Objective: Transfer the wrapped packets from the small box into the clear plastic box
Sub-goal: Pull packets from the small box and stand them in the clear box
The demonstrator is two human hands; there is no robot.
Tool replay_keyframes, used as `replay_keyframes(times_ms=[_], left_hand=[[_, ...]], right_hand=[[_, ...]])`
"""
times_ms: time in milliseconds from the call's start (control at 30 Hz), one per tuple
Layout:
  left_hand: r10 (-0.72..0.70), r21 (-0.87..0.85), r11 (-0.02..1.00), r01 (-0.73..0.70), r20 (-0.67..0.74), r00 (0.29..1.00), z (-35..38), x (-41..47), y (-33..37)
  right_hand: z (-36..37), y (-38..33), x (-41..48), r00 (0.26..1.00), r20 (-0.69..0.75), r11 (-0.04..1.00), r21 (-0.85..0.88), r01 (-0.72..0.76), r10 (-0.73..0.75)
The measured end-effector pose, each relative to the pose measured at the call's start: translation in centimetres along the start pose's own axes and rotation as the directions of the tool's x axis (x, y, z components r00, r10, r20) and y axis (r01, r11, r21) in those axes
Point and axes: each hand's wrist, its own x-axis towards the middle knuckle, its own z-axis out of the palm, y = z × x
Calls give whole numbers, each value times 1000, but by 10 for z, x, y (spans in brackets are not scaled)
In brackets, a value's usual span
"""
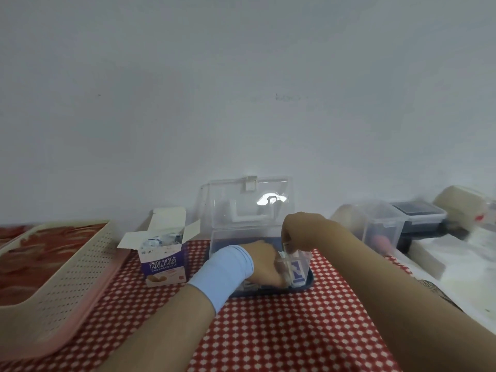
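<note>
The clear plastic box sits at the centre of the frame on the checked bench, its lid swung up against the wall. Just left of it stands the small box, purple and white, flaps open, with more packets showing in its mouth.

Both hands are at the clear box. The right hand hovers over its right end, fingers curled down and pinching what looks like the top edge of a wrapped packet. Below it, blue-and-white stood packets fill the right corner. The left hand, with a pale blue sleeve at the wrist, reaches inside the box toward that same corner. Its fingers are hidden behind the plastic and the blur, so I cannot tell whether they hold anything.

These packets look thin, light and limp, with slick wrappers. A single one should be easiest to take by a short edge between thumb and forefinger. A bundle would likely fan out and slip unless squeezed across its flat faces. They should tolerate a firm pinch, though stood on edge they will probably topple unless braced.

A cream perforated basket lies at the left of the frame. Other plastic containers sit at the right.
</note>
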Motion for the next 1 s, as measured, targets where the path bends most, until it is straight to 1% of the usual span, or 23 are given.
replay_keyframes(times_ms=[100, 200, 333, 433, 500, 567, 667, 767, 867, 933, 1000], left_hand=[[-4, 3, 1000, 4, 4, 1000, -1, 3, -1], [25, 40, 999, -25, -15, 1000, 0, 3, 1], [17, 128, 992, -17, 5, 1000, 2, 9, 3], [-21, 171, 985, 15, 30, 999, -1, 11, 7], [-3, 206, 978, -11, 68, 998, -3, 12, 8], [34, 253, 966, -60, 108, 994, -6, 8, 11], [47, 227, 972, -69, 101, 994, -5, 10, 9], [42, 167, 985, -51, 57, 998, -2, 9, 8], [42, 116, 992, -40, -10, 999, -3, 2, 7], [56, 109, 993, -51, -42, 998, -11, -10, 3], [76, 71, 995, -69, -102, 992, -25, -25, -4]], right_hand=[[4, -5, 1, 1000, -16, 995, -97, -9, 7], [6, -9, 0, 999, -34, 977, -214, 14, -22], [7, -10, -1, 997, -59, 952, -304, 27, -47], [7, -10, -4, 995, -67, 937, -347, 44, -71], [4, -4, -4, 994, -84, 947, -317, 42, -73], [-2, 2, -5, 991, -113, 968, -250, 39, -69], [-8, 4, -10, 991, -112, 978, -203, 52, -76], [-3, 1, -14, 998, -15, 975, -215, 63, -68], [2, 0, -16, 996, 64, 985, -162, 65, -55], [-1, 1, -16, 996, 77, 995, -90, 52, -45], [-9, 3, -19, 998, 45, 999, -11, 39, -38]])
